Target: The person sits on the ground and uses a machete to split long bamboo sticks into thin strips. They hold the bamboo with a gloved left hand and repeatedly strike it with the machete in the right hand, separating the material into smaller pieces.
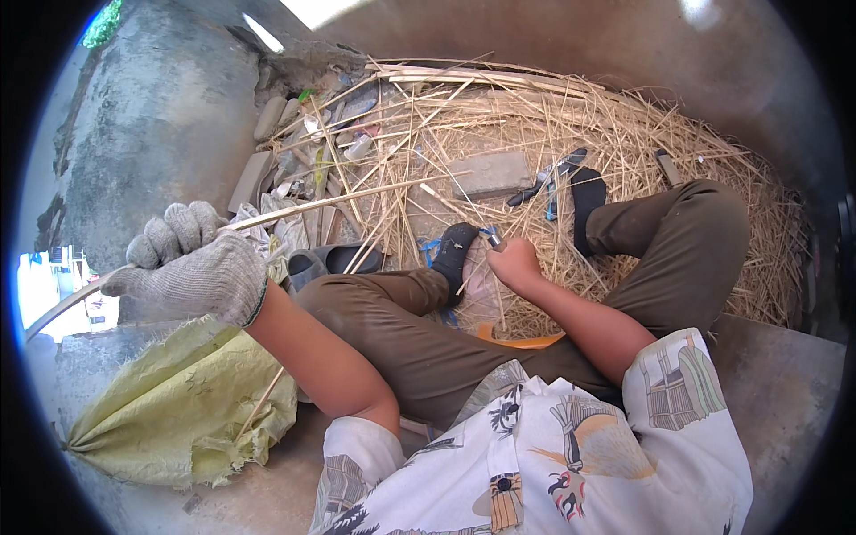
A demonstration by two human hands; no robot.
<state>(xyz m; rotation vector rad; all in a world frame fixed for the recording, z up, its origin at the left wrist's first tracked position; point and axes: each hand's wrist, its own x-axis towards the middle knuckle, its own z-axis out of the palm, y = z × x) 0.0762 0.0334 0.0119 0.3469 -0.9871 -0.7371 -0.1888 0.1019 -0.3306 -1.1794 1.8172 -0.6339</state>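
Note:
My left hand [201, 263], in a grey knitted glove, is closed around a long pale strip of split bamboo [357, 194]. One end of the strip sticks out past the glove to the left, and the other reaches right over the straw-like litter. Bare and closed, my right hand [517, 265] grips a knife [496, 241] near my sock-covered foot [456, 250]. The knife's metal collar shows, and what looks like its thin blade slants up and left; its handle is mostly hidden in my fist. The strip and the knife are apart.
Bamboo shavings and strips [713, 205] cover the ground ahead. Among them lie a grey brick [490, 175] and a dark hand tool [546, 180]. Dark sandals [352, 259] sit beside my left leg. A yellow-green woven sack [187, 401] lies at left, below a concrete wall [160, 116].

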